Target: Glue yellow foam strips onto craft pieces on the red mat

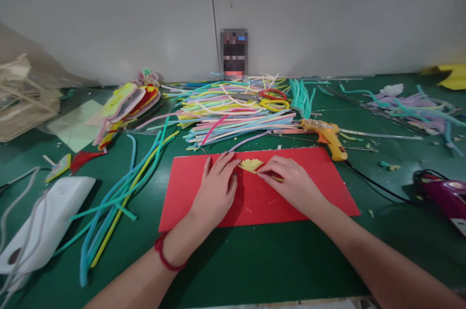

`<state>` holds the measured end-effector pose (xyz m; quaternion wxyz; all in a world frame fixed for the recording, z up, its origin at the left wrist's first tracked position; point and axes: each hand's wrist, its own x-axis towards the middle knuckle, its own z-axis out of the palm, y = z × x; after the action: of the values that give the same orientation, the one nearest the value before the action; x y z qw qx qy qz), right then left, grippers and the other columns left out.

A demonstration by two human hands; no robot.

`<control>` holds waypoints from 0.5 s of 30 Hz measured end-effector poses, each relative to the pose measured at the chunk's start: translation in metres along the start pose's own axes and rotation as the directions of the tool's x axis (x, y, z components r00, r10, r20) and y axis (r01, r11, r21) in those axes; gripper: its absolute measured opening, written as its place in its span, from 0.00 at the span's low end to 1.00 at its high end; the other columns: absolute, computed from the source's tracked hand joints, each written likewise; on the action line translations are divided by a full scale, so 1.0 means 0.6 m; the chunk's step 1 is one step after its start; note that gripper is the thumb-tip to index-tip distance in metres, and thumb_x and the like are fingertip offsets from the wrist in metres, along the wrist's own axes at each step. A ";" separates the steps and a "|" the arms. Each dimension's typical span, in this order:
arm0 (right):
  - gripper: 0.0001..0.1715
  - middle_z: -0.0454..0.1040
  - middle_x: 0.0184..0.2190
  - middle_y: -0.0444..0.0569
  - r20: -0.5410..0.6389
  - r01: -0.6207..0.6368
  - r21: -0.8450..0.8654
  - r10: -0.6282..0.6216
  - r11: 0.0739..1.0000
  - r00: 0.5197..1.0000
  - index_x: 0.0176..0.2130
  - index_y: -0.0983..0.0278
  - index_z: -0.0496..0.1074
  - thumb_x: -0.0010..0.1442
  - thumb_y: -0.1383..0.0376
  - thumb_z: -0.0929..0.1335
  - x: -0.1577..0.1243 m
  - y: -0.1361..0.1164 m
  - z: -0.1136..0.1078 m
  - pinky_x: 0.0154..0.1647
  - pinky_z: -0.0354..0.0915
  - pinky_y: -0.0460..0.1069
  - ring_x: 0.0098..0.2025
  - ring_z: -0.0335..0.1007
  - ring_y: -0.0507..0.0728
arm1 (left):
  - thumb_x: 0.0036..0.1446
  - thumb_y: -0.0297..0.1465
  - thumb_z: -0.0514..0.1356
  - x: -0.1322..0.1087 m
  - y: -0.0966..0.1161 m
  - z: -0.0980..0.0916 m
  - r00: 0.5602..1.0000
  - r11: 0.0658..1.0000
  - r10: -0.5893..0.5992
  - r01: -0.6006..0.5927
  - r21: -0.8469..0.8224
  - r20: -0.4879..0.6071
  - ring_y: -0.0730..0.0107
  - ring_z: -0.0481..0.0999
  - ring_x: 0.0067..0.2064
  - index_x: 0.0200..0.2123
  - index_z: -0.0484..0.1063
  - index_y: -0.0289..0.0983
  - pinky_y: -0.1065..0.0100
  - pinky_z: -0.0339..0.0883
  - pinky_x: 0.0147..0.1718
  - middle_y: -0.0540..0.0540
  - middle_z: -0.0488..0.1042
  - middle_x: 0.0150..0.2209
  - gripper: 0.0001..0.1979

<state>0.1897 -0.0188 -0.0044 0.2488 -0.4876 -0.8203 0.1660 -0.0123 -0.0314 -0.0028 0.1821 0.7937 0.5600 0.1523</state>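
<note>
On a red board (pixel 291 202) lies a small yellow fan-shaped piece (pixel 251 165) that looks made of pipe cleaner. My left hand (pixel 219 185) rests on the board at the piece's left side, its fingers stretched out and the fingertips close to its edge. At the right side, my right hand (pixel 287 180) has thumb and index finger pinched at the lower right corner of the yellow piece. A bit of yellow strip (pixel 278 179) shows under those fingers. What lies beneath the right fingertips is partly hidden.
Behind the board are piled pastel pipe cleaners (pixel 240 127), with scissors (pixel 273 100) on top. A yellow glue gun (pixel 327 137) lies right of them, its cord running right. Loose blue and yellow pipe cleaners (pixel 125 197) and a white power bank (pixel 51 221) are left. A phone (pixel 234 54) leans on the wall.
</note>
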 end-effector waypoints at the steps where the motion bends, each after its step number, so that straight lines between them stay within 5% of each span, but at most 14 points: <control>1: 0.08 0.74 0.32 0.48 0.001 0.000 0.001 0.000 1.000 1.000 0.33 0.62 0.73 0.61 0.65 0.65 0.000 0.000 0.000 0.37 0.64 0.50 0.35 0.70 0.55 | 0.61 0.25 0.45 0.000 0.000 0.000 1.000 1.000 0.005 -0.005 -0.007 -0.007 0.64 0.54 0.64 0.54 0.63 0.39 0.47 0.43 0.63 0.44 0.60 0.62 0.20; 15: 0.06 0.74 0.31 0.47 -0.001 0.001 -0.006 -0.001 1.000 1.000 0.33 0.62 0.72 0.60 0.66 0.66 0.001 0.000 -0.001 0.36 0.63 0.49 0.34 0.70 0.55 | 0.61 0.25 0.45 0.000 0.002 -0.003 1.000 0.999 0.010 -0.010 -0.031 -0.014 0.65 0.55 0.64 0.51 0.64 0.40 0.48 0.43 0.63 0.44 0.61 0.61 0.17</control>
<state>0.1900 -0.0184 -0.0036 0.2477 -0.4881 -0.8208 0.1631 -0.0119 -0.0314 -0.0007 0.1897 0.7925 0.5550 0.1673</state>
